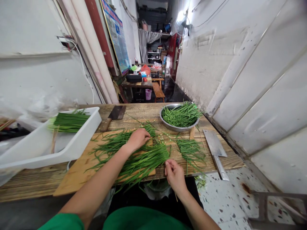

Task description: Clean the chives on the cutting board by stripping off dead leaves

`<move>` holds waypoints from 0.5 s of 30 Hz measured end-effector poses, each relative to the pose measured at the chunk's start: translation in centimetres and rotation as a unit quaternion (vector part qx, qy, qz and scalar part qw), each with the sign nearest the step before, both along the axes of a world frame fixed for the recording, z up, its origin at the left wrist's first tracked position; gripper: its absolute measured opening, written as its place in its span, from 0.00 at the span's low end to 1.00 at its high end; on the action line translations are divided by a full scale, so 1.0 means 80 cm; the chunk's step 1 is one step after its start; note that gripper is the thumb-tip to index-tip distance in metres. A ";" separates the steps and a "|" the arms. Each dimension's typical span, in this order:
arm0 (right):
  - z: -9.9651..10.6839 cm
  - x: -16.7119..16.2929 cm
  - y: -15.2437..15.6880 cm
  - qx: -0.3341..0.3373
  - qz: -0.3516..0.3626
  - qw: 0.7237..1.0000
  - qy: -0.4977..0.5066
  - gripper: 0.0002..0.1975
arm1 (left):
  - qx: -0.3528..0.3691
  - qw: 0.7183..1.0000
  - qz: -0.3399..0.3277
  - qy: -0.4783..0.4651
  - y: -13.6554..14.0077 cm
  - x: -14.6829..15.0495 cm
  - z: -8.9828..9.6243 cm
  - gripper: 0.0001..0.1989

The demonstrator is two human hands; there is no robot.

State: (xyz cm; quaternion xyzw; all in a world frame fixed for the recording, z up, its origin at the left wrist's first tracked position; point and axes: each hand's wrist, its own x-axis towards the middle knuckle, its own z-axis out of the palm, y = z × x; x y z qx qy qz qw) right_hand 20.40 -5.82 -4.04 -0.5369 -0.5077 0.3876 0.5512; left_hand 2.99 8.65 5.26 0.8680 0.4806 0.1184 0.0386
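Observation:
Long green chives (144, 161) lie in a loose heap on the wooden cutting board (79, 172), their cut ends toward the right. My left hand (138, 139) is over the upper part of the heap, fingers curled together; what they pinch, if anything, is hidden. By the cut ends of the front bunch, my right hand (176, 175) is closed in a pinch, its contents too small to make out. A thin yellowish strand (176, 197) hangs below it. Right of the heap lies a smaller bunch of chives (190, 150) on the wooden table (148, 111).
A metal bowl (179, 129) heaped with chives stands at the back right. A cleaver (216, 145) lies at the right edge, handle overhanging. Another dark-bladed cleaver (117, 112) lies at the back left. A white tray (81, 145) at left holds a chive bundle (70, 122).

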 end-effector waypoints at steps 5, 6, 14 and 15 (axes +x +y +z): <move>0.001 0.001 -0.001 0.002 0.004 1.000 -0.001 0.16 | 0.060 0.994 0.018 0.086 0.006 0.017 -0.014 0.08; 0.001 0.001 -0.001 0.000 0.007 1.000 -0.001 0.16 | 0.071 0.992 0.020 0.101 0.007 0.020 -0.015 0.08; 0.000 0.002 0.000 -0.007 0.019 1.000 -0.003 0.15 | 0.094 0.989 0.014 0.117 -0.002 0.034 -0.005 0.12; 0.000 0.003 0.000 -0.005 0.019 1.000 -0.003 0.15 | 0.086 0.992 0.011 0.093 -0.004 0.033 -0.004 0.12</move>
